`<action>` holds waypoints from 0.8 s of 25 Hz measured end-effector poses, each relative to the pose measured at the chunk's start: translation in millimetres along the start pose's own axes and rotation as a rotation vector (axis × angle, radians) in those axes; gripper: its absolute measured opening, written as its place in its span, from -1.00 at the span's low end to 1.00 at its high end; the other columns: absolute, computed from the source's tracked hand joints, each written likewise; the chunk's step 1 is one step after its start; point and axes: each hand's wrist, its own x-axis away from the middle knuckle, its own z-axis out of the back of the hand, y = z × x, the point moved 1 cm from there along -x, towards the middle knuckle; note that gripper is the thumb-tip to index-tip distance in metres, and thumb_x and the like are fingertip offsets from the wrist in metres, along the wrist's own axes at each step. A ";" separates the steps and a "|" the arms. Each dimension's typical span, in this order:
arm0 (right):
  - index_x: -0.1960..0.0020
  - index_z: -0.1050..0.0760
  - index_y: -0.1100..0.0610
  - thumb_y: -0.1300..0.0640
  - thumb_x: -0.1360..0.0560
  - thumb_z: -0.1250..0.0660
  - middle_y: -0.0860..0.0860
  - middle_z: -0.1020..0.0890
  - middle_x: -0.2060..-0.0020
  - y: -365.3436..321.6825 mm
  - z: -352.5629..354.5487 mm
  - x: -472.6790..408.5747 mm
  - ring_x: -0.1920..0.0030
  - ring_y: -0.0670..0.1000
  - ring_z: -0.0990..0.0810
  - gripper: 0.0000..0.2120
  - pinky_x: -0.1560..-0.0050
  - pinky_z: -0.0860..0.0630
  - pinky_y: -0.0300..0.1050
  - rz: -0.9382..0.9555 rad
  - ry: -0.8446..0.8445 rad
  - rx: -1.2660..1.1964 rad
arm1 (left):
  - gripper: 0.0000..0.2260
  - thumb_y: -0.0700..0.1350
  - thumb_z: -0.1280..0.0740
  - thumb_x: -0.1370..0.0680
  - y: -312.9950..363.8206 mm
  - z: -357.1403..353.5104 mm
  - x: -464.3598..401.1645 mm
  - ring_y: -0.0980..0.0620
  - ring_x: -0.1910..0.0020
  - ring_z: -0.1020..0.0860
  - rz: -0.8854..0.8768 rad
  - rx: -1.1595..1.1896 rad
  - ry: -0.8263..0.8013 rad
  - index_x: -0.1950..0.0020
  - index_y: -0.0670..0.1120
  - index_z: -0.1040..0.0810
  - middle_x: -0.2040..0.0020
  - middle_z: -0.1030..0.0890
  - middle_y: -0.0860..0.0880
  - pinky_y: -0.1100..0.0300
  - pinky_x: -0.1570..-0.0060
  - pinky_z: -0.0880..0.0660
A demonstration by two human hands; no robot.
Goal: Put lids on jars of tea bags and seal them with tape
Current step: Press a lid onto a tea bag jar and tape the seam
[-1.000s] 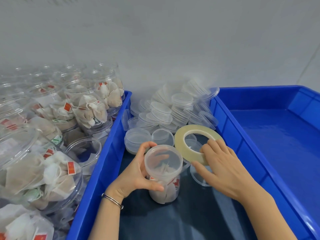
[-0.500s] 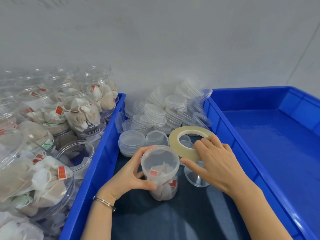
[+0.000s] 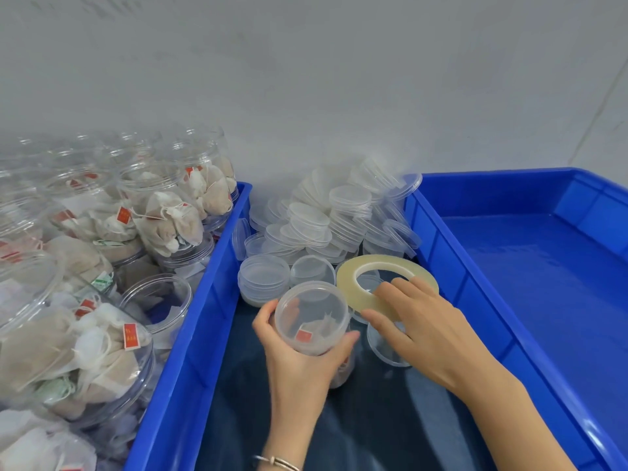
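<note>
At frame centre, the left hand [image 3: 299, 362] wraps around a lidded jar [image 3: 311, 317] of tea bags inside the middle blue bin [image 3: 190, 351]. The right hand [image 3: 421, 324] pinches the tape roll [image 3: 387, 283] beside it. Loose clear lids [image 3: 323, 222] pile behind; filled jars [image 3: 102, 249] crowd the left; the right bin [image 3: 543, 266] is bare.

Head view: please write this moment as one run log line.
left hand: holds lidded jar | right hand: on tape roll | tape: not applied

The blue moulded-plastic tray [image 3: 210, 334] is glossy and smooth. The round lidded jar [image 3: 311, 317] and the heaped round lids [image 3: 326, 219] behind it are clear shiny plastic. The yellowish translucent tape roll [image 3: 387, 283] looks smooth; the tan tea bags [image 3: 170, 226] are matt, fibrous paper.
</note>
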 end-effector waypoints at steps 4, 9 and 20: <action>0.12 -0.40 -0.05 -0.39 -0.45 0.10 -0.15 -0.36 0.26 9.7 6.2 2.6 0.11 -0.10 -0.34 -0.51 0.04 -0.35 -0.14 0.026 0.054 0.031 | -0.24 -0.07 -0.71 -0.05 -0.5 24.5 -26.0 0.27 -0.15 -0.54 0.008 -0.027 -0.102 -0.13 0.05 -0.39 -0.11 -0.59 0.22 0.27 -0.05 -0.54; 0.21 -0.35 0.00 -0.38 -0.39 0.06 -0.13 -0.35 0.26 20.9 1.3 3.6 0.11 -0.10 -0.35 -0.52 -0.07 -0.31 -0.09 -0.035 0.077 0.022 | -0.29 -0.16 -0.68 -0.10 -4.2 49.8 -49.2 0.16 -0.14 -0.58 0.004 -0.073 -0.265 -0.14 -0.05 -0.41 -0.11 -0.62 0.12 0.34 -0.02 -0.53; 0.13 -0.32 0.06 -0.06 -0.55 -0.16 -0.10 -0.40 0.11 15.6 -2.9 -47.3 0.00 -0.03 -0.32 -0.79 0.11 -0.40 -0.09 0.046 -0.021 -0.136 | -0.25 -0.10 -0.63 -0.14 -1.7 63.9 -62.7 0.00 -0.24 -0.53 0.029 -0.106 -0.572 -0.25 -0.12 -0.38 -0.19 -0.58 0.01 0.20 -0.12 -0.50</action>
